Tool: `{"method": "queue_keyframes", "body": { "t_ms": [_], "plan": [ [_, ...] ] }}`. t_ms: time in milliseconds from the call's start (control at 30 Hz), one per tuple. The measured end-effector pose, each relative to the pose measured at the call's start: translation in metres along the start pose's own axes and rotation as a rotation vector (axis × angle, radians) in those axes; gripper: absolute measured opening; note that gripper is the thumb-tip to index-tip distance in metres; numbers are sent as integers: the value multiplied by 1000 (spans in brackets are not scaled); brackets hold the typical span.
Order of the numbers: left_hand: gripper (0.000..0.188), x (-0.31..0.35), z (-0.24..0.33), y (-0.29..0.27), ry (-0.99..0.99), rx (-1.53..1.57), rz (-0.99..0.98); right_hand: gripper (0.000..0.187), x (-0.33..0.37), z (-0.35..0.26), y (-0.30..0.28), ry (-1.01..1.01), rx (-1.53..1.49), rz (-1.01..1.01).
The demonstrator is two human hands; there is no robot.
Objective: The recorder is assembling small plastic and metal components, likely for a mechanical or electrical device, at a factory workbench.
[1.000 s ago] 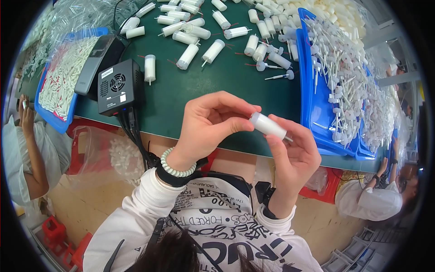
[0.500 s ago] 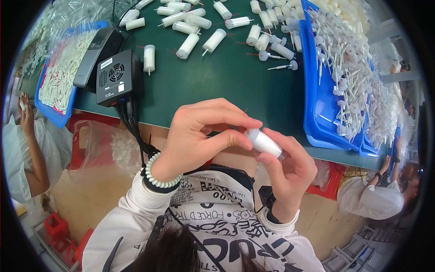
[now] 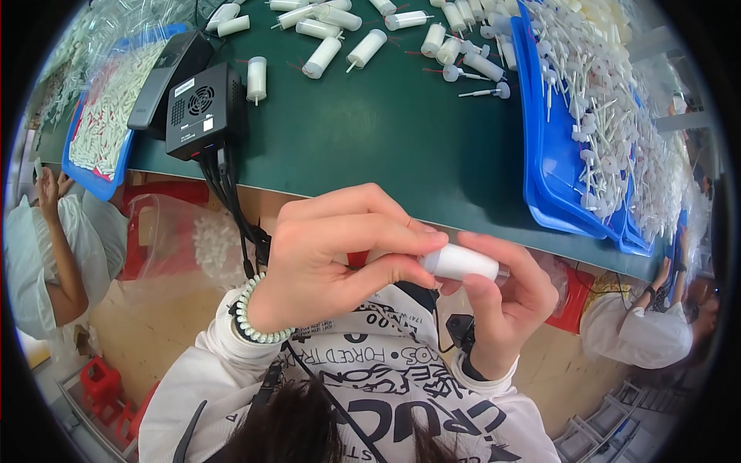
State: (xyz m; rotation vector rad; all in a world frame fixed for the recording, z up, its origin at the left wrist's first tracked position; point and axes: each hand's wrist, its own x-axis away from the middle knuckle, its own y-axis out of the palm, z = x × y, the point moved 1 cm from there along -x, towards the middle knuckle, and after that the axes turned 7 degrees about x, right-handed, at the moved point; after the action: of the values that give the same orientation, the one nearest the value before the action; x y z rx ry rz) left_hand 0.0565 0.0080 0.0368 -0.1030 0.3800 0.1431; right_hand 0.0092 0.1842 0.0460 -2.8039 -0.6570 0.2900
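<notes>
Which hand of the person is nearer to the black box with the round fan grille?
Left. The left hand is below and right of the black box in the picture; the right hand is farther right, at the other end of the white cylinder.

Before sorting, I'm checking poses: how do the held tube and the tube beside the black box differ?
The held tube is between left hand and right hand; the other tube lies on the table. The held tube runs roughly sideways; the other tube, near to far. Both are white.
</notes>
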Motion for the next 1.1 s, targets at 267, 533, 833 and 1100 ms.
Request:
{"method": "queue_keyframes", "body": {
  "t_ms": [267,533,833,1100],
  "plan": [
    [29,11,10,1,72,32,20,33,-6,-10,-4,-383,232,-81],
    [29,17,11,0,27,-22,-14,34,1,-7,-2,-465,326,-90],
    [31,17,14,-7,-57,127,-28,33,0,-1,-1,-411,177,-93],
    [27,22,23,-9,-90,123,-45,33,4,-9,-1,-554,250,-97]
  ]
}}
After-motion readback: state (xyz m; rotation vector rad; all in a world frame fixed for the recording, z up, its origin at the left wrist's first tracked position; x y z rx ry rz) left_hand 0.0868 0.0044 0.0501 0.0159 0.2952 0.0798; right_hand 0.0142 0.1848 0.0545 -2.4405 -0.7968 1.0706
